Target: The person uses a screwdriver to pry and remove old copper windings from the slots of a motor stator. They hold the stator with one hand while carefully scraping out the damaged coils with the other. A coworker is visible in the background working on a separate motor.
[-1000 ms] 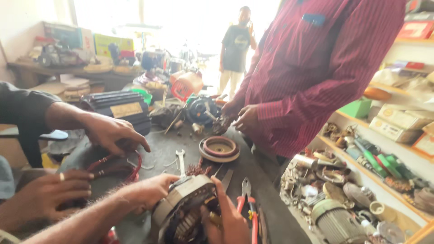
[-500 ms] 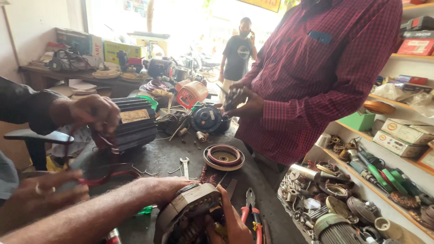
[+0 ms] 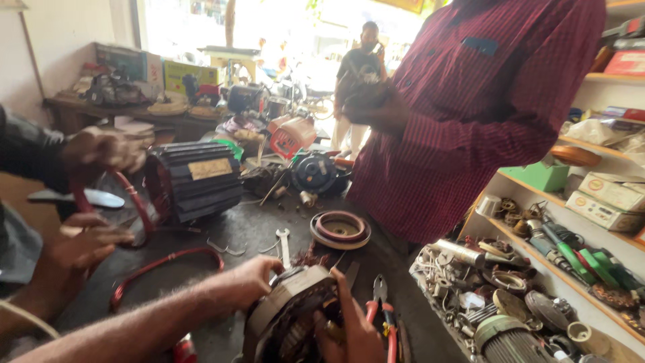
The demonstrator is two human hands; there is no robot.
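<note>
Both hands clamp the motor stator (image 3: pixel 285 316) at the near edge of the desk (image 3: pixel 269 225): left hand (image 3: pixel 252 279) gripping its rim, right hand (image 3: pixel 353 323) with fingers closed on its right side. Best to keep it steady and work slowly, clear of the pliers (image 3: pixel 383 312) just right.

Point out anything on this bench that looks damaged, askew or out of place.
The motor part held by the left hand and right hand is opened up, copper windings exposed. Red cable trails loose across the bench, and spanners lie scattered.
</note>
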